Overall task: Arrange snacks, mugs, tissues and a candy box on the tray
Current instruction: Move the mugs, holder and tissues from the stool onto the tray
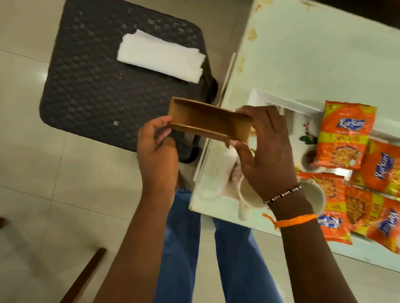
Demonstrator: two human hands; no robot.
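Both hands hold an empty brown wooden box (205, 119), open side toward me, above the gap between stool and table. My left hand (156, 151) pinches its left end and my right hand (258, 155) grips its right end. A stack of white tissues (161, 57) lies on the dark woven stool (89, 89). On the white tray (269, 99) lie several orange Kurkure snack packets (345, 135). A white mug (313, 194) stands on the tray below my right wrist, partly hidden. Another pale mug (219, 173) sits at the tray's left.
The tray rests on a pale green table (329, 54) whose left edge runs beside the stool. Tiled floor (19, 155) lies around. Brown wooden furniture legs (85, 277) show at the bottom left. My blue-trousered legs (241, 280) are below the table's edge.
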